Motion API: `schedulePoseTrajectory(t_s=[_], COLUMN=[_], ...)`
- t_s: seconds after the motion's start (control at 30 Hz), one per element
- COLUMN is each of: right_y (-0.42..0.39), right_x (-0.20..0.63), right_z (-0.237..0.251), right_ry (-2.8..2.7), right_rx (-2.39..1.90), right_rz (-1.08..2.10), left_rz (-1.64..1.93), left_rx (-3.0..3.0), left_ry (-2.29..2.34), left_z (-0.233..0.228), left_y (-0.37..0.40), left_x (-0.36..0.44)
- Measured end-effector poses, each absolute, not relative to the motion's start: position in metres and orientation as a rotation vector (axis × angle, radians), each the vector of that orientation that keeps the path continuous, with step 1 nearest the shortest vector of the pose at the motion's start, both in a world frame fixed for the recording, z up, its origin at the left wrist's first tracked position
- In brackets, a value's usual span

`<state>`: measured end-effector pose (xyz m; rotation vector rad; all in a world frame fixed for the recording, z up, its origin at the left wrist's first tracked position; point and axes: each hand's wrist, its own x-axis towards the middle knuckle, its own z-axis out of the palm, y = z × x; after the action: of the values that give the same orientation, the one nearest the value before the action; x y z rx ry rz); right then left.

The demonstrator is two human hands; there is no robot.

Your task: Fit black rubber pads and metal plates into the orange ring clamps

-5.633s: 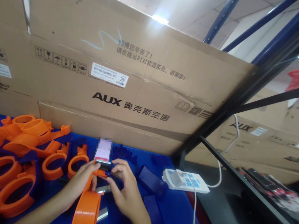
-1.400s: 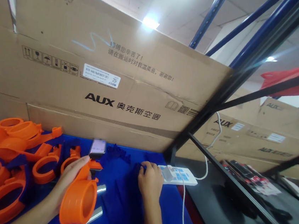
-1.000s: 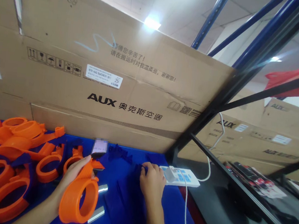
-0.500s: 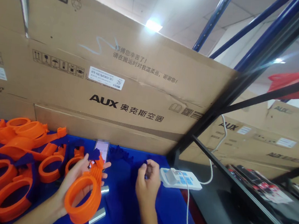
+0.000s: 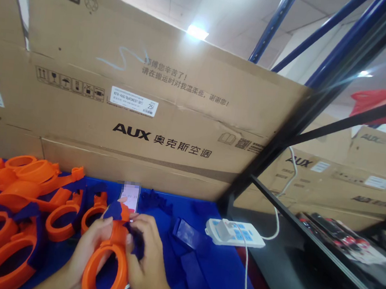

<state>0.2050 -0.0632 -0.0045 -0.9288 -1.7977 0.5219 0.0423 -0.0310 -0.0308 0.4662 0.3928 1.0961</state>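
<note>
My left hand [image 5: 91, 242] is closed around the neck of an orange plastic ring part [image 5: 87, 276], whose round opening hangs down toward me. A dark blue piece [image 5: 113, 210] sits at the part's upper end, by my left fingertips. My right hand [image 5: 148, 255] is curled in from the right, with thumb and fingers bent against the part's neck and top. Something dark blue shows under the right fingers, but its shape is mostly hidden. Behind the hands stands a phone [image 5: 130, 195] with a lit screen.
More orange ring parts [image 5: 12, 254], some with blue pieces, pile up at the left. Dark blue pieces [image 5: 190, 236] lie to the right on the blue table cover. A white power strip [image 5: 235, 234] with a cable stands at the edge. A large cardboard box [image 5: 182, 116] and a rack post [image 5: 264, 152] rise behind.
My right hand has moved left from the blue pieces to the orange ring part. My left hand has closed more firmly round it. Blue pieces at the right are now uncovered.
</note>
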Motion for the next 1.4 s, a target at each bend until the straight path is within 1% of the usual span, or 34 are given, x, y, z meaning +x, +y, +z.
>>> schedulePoseTrajectory(t_s=[0.3, 0.43, 0.63, 0.73, 0.97, 1.4], right_y=[-0.073, -0.074, -0.068, -0.065, -0.065, -0.057], right_x=[0.207, 0.205, 0.203, 0.207, 0.21, 0.215], right_z=[0.009, 0.004, -0.012, -0.011, -0.001, -0.005], right_ry=[-1.951, -1.888, -1.575, -1.489, -1.544, -1.608], right_rx=[-0.953, -0.964, -1.034, -1.069, -1.048, -1.042], right_rz=[0.621, 0.691, 0.542, 0.542, 0.525, 0.468], left_rz=[1.126, 1.186, 1.318, 1.332, 1.34, 1.347], left_rx=[0.515, 0.522, 0.525, 0.534, 0.602, 0.686], left_ry=[0.384, 0.381, 0.494, 0.564, 0.593, 0.64], left_z=[-0.031, -0.028, -0.028, -0.033, -0.045, -0.034], left_y=[-0.03, -0.031, -0.033, -0.034, -0.034, -0.038], left_x=[0.041, 0.042, 0.042, 0.041, 0.042, 0.046])
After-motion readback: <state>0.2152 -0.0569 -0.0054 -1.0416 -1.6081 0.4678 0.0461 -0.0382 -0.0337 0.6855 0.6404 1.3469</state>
